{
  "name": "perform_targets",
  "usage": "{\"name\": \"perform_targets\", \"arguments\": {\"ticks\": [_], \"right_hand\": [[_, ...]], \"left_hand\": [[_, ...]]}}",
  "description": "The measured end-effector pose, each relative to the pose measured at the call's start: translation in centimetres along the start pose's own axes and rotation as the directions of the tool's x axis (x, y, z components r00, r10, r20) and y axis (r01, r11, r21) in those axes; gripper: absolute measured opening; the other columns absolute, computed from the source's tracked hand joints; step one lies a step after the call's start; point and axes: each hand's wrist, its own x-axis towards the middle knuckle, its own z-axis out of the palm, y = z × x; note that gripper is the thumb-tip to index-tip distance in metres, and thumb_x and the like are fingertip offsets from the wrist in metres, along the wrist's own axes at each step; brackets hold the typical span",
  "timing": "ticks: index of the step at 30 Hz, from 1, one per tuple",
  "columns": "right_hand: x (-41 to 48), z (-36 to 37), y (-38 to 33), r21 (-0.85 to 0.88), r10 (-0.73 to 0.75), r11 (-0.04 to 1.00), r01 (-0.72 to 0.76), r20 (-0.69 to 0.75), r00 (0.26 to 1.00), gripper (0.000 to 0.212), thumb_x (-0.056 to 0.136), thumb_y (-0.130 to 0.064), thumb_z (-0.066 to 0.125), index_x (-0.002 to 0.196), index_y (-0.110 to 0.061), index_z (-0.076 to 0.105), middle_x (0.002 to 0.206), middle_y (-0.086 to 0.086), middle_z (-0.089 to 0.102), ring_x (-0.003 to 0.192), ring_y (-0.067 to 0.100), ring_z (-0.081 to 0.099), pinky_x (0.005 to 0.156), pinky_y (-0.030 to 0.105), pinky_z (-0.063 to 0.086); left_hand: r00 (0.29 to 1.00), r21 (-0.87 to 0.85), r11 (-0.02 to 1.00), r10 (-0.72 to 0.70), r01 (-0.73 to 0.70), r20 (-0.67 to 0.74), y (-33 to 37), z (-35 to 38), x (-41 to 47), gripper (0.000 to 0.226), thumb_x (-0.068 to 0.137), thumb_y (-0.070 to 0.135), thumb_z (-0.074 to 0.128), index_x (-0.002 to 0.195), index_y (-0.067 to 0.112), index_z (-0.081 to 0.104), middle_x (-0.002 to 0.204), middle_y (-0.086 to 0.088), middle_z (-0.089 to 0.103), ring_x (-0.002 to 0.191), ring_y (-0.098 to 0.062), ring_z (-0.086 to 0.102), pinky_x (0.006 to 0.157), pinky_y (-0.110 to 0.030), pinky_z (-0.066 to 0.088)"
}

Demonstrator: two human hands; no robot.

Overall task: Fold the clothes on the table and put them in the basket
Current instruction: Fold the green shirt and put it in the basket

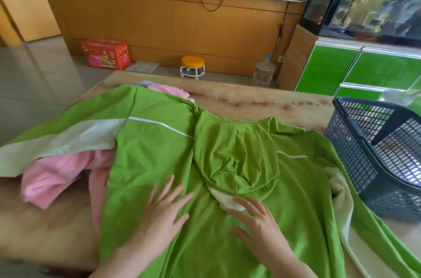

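Note:
A green hooded jacket with white stripes lies spread back-up across the table, its hood flopped down over the back. My left hand lies flat with spread fingers on the jacket's back, below and left of the hood. My right hand rests flat beside it, fingertips at the hood's white lining edge. A pink garment sits crumpled under the jacket's left sleeve. The dark mesh basket stands at the table's right edge, beside the right sleeve.
More pink and pale clothes peek out behind the jacket's left shoulder. Beyond the table are a red box, a small orange-topped stool and a water jug on the floor. A green cabinet stands at the right.

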Motion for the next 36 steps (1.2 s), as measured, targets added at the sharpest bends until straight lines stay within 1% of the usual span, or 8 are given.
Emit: {"name": "perform_targets", "arguments": {"ticks": [6, 11, 14, 21, 25, 31, 34, 36], "right_hand": [[-2.8, 0.0, -2.6, 0.019, 0.041, 0.999, -0.045, 0.167, 0.985, 0.069, 0.076, -0.072, 0.024, 0.138, -0.045, 0.041, 0.15, -0.021, 0.0, 0.143, 0.001, -0.001, 0.113, 0.024, -0.006], [-4.8, -0.2, -2.3, 0.075, 0.122, 0.987, -0.144, 0.244, 0.962, 0.115, 0.05, -0.095, -0.009, 0.138, -0.041, 0.043, 0.154, -0.018, 0.024, 0.144, 0.003, 0.014, 0.116, 0.023, 0.003], [-6.7, -0.7, -2.8, 0.103, 0.164, 0.976, -0.194, 0.245, 0.955, 0.124, 0.043, -0.101, -0.003, 0.135, -0.038, 0.049, 0.151, -0.017, 0.031, 0.143, 0.003, 0.021, 0.116, 0.027, 0.015], [-10.0, -2.4, -2.7, -0.046, 0.158, 0.987, -0.152, 0.187, 0.97, 0.059, 0.079, -0.055, 0.065, 0.133, -0.036, 0.052, 0.146, -0.02, 0.038, 0.137, 0.006, 0.034, 0.111, 0.023, 0.022], [-10.1, -2.9, -2.3, -0.143, 0.143, 0.98, -0.141, 0.005, 0.99, 0.018, 0.091, -0.031, 0.061, 0.108, -0.027, 0.067, 0.121, -0.016, 0.064, 0.108, 0.005, 0.059, 0.083, 0.02, 0.04], [-12.4, -8.4, 0.3, -0.345, -0.025, 0.939, -0.01, -0.097, 0.995, 0.019, 0.064, -0.045, 0.076, 0.074, -0.03, 0.072, 0.074, -0.02, 0.069, 0.075, 0.008, 0.07, 0.065, 0.024, 0.053], [-13.5, -7.9, 2.0, -0.35, 0.049, 0.937, -0.011, 0.099, 0.994, 0.018, 0.071, -0.046, 0.074, 0.082, -0.032, 0.072, 0.088, -0.024, 0.067, 0.088, -0.003, 0.061, 0.091, 0.026, 0.052], [-14.0, -6.1, 2.6, -0.288, 0.029, 0.957, 0.022, 0.172, 0.985, 0.019, 0.069, -0.04, 0.082, 0.081, -0.033, 0.068, 0.084, -0.021, 0.062, 0.082, 0.0, 0.058, 0.076, 0.016, 0.052]], "left_hand": [[0.994, -0.039, 0.993, -0.108, 0.109, 0.026, -1.1, -1.0, -4.7, 0.052, 0.055, 0.019, 0.091, 0.103, 0.026, 0.073, 0.11, -0.002, 0.07, 0.112, -0.035, 0.061, 0.09, -0.056, 0.042], [0.983, -0.136, 0.976, -0.16, 0.171, 0.084, 0.3, -2.3, -6.8, 0.038, 0.094, 0.034, 0.054, 0.131, 0.029, 0.055, 0.143, 0.01, 0.043, 0.145, -0.019, 0.018, 0.117, -0.044, 0.005], [0.984, -0.165, 0.971, -0.166, 0.174, 0.061, 1.2, -2.6, -7.5, 0.042, 0.092, 0.031, 0.057, 0.133, 0.023, 0.053, 0.141, 0.005, 0.048, 0.144, -0.02, 0.02, 0.116, -0.046, 0.007], [0.966, -0.059, 0.982, -0.163, 0.178, 0.2, 0.7, -3.8, -7.3, 0.046, 0.098, 0.038, 0.041, 0.142, 0.026, 0.039, 0.152, 0.01, 0.031, 0.146, -0.01, 0.008, 0.117, -0.039, 0.002], [0.943, -0.016, 0.984, -0.164, 0.176, 0.289, 0.7, -4.0, -7.7, 0.05, 0.1, 0.041, 0.034, 0.148, 0.029, 0.026, 0.157, 0.01, 0.014, 0.146, -0.01, -0.004, 0.117, -0.048, 0.0], [0.894, 0.096, 0.971, -0.237, 0.217, 0.38, -0.3, -3.8, -9.2, 0.053, 0.102, 0.039, 0.028, 0.151, 0.032, 0.008, 0.158, 0.01, -0.012, 0.145, -0.011, -0.015, 0.116, -0.057, 0.0], [0.894, 0.123, 0.967, -0.254, 0.224, 0.37, -0.4, -3.5, -9.4, 0.053, 0.101, 0.043, 0.028, 0.15, 0.034, 0.011, 0.159, 0.01, -0.007, 0.145, -0.011, -0.011, 0.115, -0.057, -0.001], [0.901, 0.166, 0.968, -0.238, 0.189, 0.364, -0.3, -3.8, -9.0, 0.052, 0.1, 0.045, 0.029, 0.15, 0.034, 0.017, 0.159, 0.008, 0.001, 0.146, -0.012, -0.007, 0.115, -0.055, -0.004]]}}
